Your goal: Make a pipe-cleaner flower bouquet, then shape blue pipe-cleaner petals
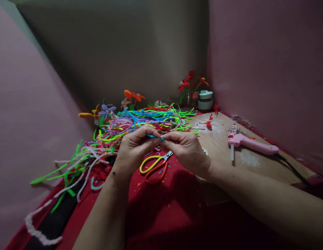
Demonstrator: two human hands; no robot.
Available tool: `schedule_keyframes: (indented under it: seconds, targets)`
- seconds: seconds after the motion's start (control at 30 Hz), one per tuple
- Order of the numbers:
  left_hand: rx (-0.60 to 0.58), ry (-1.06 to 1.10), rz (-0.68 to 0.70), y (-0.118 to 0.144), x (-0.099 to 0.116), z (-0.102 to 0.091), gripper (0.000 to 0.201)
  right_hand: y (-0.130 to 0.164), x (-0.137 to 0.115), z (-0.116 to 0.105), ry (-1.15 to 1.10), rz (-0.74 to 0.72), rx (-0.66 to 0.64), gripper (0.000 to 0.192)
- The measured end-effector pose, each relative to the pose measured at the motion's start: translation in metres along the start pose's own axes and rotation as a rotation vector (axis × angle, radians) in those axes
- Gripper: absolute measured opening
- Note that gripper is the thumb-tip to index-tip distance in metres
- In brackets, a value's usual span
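Observation:
Between my two hands is a short piece of blue pipe cleaner [151, 135], pinched by both sets of fingertips. My left hand [137, 145] is closed on its left part. The fingers of my right hand [184, 146] press on the other end, nearly touching the left fingertips. Much of the piece is hidden by the fingers. Just below the hands, scissors [156, 168] with one yellow and one red handle loop lie on the red cloth [166, 211]. A large heap of multicoloured pipe cleaners [140, 119] spreads behind my hands.
A pink glue gun [251, 143] lies on a brown board [218, 139] at the right, its cord [294, 170] trailing off. Fuzzy flowers [135, 96] and a lidded jar [205, 100] stand at the back. Loose pipe cleaners [73, 173] hang over the left side. Walls close in left and right.

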State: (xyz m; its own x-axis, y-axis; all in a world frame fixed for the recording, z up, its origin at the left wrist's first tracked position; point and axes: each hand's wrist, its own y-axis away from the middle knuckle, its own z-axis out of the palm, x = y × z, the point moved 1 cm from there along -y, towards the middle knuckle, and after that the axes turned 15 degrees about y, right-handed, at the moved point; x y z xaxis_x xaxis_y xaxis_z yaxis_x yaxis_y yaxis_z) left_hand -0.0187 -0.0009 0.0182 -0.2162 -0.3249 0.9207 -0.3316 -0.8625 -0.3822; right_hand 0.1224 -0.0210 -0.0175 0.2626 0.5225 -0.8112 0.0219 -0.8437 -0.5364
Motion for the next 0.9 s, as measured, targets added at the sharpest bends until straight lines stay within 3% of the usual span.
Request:
schedule_keyframes:
  seconds: [0.33,0.57,0.73,0.9]
  targets:
    - [0.002,-0.063,0.054,-0.002,-0.001,-0.002,0.013,-0.002,-0.002,-0.002,-0.044,0.046,-0.037,0.016]
    - [-0.037,-0.27,0.069,-0.005,-0.002,-0.005,0.009,-0.006,0.008,-0.001,-0.17,0.158,-0.143,0.024]
    - [-0.031,-0.08,-0.109,-0.009,-0.007,-0.009,0.018,-0.009,0.012,0.001,-0.268,0.245,-0.148,0.022]
    - [0.056,-0.014,-0.135,-0.01,-0.011,-0.011,0.017,-0.009,0.011,0.002,-0.252,0.308,-0.157,0.02]
